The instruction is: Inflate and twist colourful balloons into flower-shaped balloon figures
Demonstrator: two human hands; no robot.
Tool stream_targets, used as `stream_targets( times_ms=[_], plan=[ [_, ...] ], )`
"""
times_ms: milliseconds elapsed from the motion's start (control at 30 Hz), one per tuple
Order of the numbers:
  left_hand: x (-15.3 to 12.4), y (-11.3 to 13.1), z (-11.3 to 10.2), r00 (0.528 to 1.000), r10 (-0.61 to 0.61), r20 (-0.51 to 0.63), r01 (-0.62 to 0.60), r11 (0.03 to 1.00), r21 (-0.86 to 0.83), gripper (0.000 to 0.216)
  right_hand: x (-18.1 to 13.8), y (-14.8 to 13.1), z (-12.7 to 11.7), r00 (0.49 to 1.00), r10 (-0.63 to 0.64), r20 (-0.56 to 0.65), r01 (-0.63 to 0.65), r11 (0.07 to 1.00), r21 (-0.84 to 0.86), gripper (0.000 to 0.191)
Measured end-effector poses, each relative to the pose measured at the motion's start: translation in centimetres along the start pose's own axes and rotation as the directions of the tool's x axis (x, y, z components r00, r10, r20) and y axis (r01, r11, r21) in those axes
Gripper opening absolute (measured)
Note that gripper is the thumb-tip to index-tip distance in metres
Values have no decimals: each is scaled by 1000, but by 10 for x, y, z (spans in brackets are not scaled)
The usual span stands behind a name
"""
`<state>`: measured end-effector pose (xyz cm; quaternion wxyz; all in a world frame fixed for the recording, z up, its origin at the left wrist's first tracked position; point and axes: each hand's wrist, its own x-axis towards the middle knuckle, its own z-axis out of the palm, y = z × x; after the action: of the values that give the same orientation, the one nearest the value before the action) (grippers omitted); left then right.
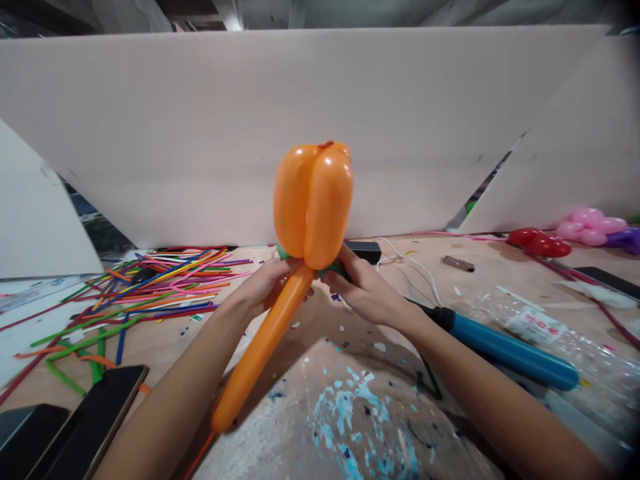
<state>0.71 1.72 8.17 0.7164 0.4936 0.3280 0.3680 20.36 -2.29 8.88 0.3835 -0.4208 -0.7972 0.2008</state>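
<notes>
An orange balloon stands upright in front of me, twisted into a cluster of long, rounded segments. Its straight tail slants down to the left and ends in a thin uninflated tip. At the base of the cluster, dark green balloon pieces show on both sides. My left hand is closed at the twist, its fingers partly hidden behind the orange tail. From the right, my right hand pinches the green balloon just under the cluster, thumb and fingers together.
Many uninflated balloons lie heaped at left, near a black phone. A blue balloon pump and clear plastic packaging lie at right. Behind them are red balloons and pink balloons. A white panel borders the back.
</notes>
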Motion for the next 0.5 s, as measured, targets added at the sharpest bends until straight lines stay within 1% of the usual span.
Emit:
stream_targets(
  times_ms=[33, 100, 167, 233, 267, 300, 367, 433, 500],
  plan=[
    [0, 0, -1, 998, 57, 3, -57, 998, 13, 36, 1, 4, 2, 1000, -4, -15, 4, 999, 35, 21],
    [-1, -1, -3, 989, 138, 45, -139, 990, 15, 40, 3, 11, 7, 999, 18, -45, -13, 994, 108, 25],
    [-1, -1, -3, 984, 143, 107, -141, 990, -27, 44, 6, 16, 13, 996, 74, -45, -64, 980, 191, 31],
    [-1, -1, -1, 988, 104, 117, -95, 992, -79, 45, 7, 18, 17, 994, 100, -48, -88, 976, 198, 30],
    [-2, -1, 1, 992, 74, 104, -64, 993, -99, 43, 8, 19, 18, 995, 72, -72, -60, 986, 154, 28],
    [-2, -1, 2, 995, 38, 90, -27, 993, -115, 43, 8, 19, 19, 994, 13, -105, -4, 996, 87, 24],
    [-3, -1, 3, 996, -35, 88, 48, 986, -157, 48, 7, 20, 19, 976, -147, -159, 141, 989, -48, 20],
    [-3, -3, 1, 989, -85, 122, 110, 970, -215, 50, 5, 21, 17, 955, -261, -144, 246, 963, -110, 23],
    [-2, -6, -5, 978, -112, 175, 155, 955, -252, 50, 4, 21, 15, 952, -296, -83, 286, 951, -117, 25]
  ],
)
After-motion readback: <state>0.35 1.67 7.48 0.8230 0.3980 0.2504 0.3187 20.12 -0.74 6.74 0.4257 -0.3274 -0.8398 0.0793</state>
